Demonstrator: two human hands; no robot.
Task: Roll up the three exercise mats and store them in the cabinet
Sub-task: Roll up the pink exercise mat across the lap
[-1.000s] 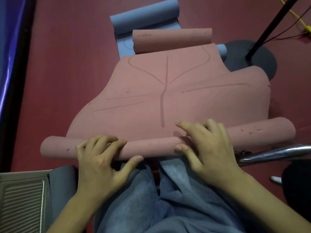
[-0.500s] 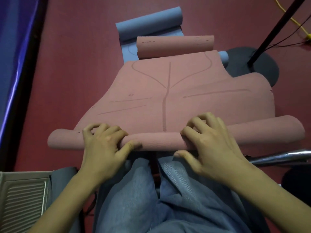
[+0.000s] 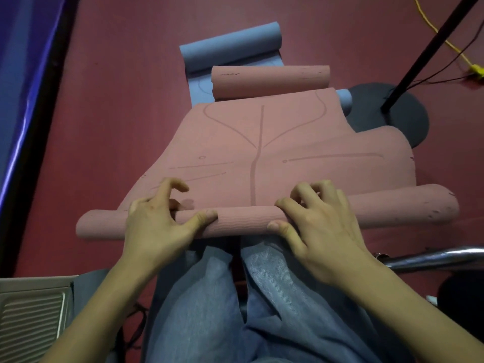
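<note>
Pink mat [image 3: 262, 158] roll gripped by left hand [image 3: 157, 226] and right hand [image 3: 322, 231]

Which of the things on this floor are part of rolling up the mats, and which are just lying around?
Part of the job:
pink mat, its near end being rolled
left hand and right hand, both on the roll
blue mat beneath it, far end curled

Just lying about:
black stand base
yellow cable
chrome tube
white ribbed panel

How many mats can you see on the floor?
2: a pink mat being rolled by both hands, and a blue mat lying under its far end. A third may be hidden.
</note>
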